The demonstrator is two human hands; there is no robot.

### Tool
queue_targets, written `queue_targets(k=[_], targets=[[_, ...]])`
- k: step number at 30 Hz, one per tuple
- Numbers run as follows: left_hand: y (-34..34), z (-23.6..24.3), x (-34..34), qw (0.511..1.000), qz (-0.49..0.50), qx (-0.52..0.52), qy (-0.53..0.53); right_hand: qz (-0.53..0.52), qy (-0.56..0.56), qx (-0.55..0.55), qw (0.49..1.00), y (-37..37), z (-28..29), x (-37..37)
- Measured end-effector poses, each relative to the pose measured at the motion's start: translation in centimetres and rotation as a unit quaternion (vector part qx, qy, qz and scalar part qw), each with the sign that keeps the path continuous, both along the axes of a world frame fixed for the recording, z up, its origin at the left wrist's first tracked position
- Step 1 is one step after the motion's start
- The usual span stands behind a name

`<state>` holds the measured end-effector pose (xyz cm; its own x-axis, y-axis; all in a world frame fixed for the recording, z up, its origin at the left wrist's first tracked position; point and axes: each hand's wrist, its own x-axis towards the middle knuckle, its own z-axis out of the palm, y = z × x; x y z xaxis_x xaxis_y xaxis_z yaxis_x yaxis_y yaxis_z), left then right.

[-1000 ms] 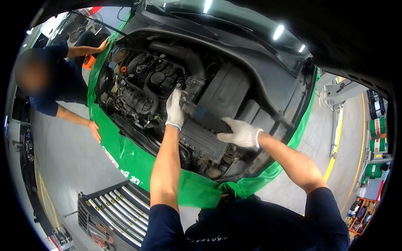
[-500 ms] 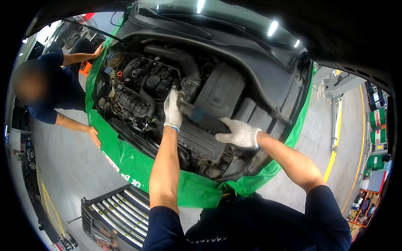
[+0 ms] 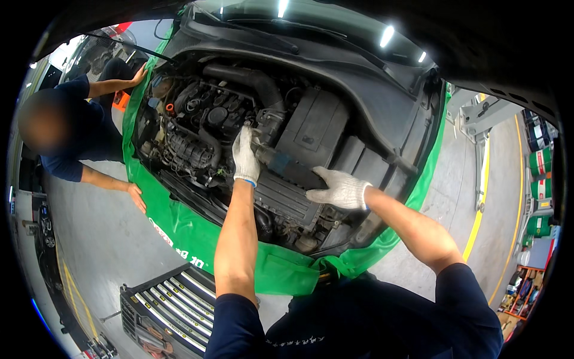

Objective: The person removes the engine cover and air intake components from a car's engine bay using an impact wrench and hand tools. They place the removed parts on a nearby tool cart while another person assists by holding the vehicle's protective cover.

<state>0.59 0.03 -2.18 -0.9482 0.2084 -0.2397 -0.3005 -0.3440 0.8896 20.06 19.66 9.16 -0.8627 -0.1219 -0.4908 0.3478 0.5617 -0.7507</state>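
My left hand (image 3: 245, 155), in a white knit glove, reaches upright into the engine bay, fingers curled on a small fitting beside the intake hose connection (image 3: 270, 128); what they grip is too small to name. My right hand (image 3: 338, 190), also gloved, has thumb and forefinger spread at the end of a dark, bluish-tinged part (image 3: 284, 164) that spans between both hands. The ribbed black housing (image 3: 278, 197) lies below them. A black rectangular box (image 3: 311, 119) sits above, and the engine (image 3: 203, 119) is left of my left hand.
A co-worker (image 3: 84, 131) leans at the left, both hands on the green fender cover (image 3: 173, 221). A tool cart (image 3: 167, 299) stands below. At right are a lift arm (image 3: 481, 116), green drums (image 3: 539, 161) and an orange rack (image 3: 517, 299). The raised hood (image 3: 490, 48) hangs overhead.
The view has shifted slightly, with the car appearing a little further left and up. Both my hands keep nearly the same positions on the parts; the co-worker's hands stay on the cover.
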Motion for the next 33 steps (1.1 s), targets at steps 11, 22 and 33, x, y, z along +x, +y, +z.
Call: queue_targets(k=[11,22,33], targets=[[0.6,-1.8,-0.1,1.000,-0.004,-0.011,-0.001,-0.020,0.019,-0.005,1.000,0.2,-2.2,1.5],[1.3,-2.8,0.3,0.998,0.059,0.023,-0.016,-0.011,0.040,-0.022,0.999,-0.2,-2.8,4.0],[3.5,6.0,3.8,0.989,-0.075,-0.066,0.111,-0.074,0.110,-0.028,0.991,1.6,1.1,9.9]])
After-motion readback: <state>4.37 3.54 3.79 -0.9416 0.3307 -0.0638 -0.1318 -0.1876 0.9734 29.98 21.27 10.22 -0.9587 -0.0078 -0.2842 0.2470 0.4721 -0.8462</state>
